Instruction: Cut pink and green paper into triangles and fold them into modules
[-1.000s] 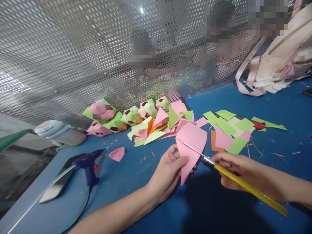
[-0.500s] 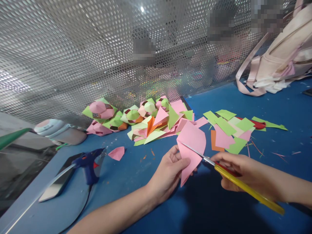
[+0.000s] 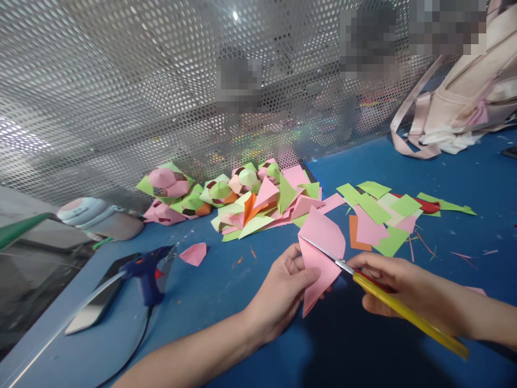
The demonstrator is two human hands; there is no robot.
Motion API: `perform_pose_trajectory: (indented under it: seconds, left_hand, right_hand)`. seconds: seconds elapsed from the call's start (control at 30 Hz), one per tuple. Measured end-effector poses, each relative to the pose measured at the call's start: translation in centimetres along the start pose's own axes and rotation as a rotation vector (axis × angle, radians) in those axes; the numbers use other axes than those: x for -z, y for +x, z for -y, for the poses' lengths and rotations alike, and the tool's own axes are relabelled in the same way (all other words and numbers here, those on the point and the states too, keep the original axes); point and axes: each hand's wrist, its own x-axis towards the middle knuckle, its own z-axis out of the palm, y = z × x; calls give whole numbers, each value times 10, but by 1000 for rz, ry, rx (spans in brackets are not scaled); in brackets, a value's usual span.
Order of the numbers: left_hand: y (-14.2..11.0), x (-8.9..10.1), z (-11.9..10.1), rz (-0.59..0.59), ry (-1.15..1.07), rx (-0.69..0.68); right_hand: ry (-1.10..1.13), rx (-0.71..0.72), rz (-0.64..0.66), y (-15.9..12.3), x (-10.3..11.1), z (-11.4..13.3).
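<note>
While the left hand (image 3: pixel 288 285) pinches pink paper (image 3: pixel 323 237), the right hand (image 3: pixel 388 285) grips scissors (image 3: pixel 375 288) across it.

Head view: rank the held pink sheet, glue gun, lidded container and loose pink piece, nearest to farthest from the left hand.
1. Held pink sheet, in the left hand
2. Loose pink piece, to the left
3. Glue gun, farther left
4. Lidded container, far left
</note>
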Motion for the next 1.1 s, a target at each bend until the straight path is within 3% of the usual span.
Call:
perform_pose_trajectory:
  seconds: [1.1]
  left_hand:
    - [0,0,6,62,-14,22]
  right_hand:
    - [-103,96,86,-3,-3,4]
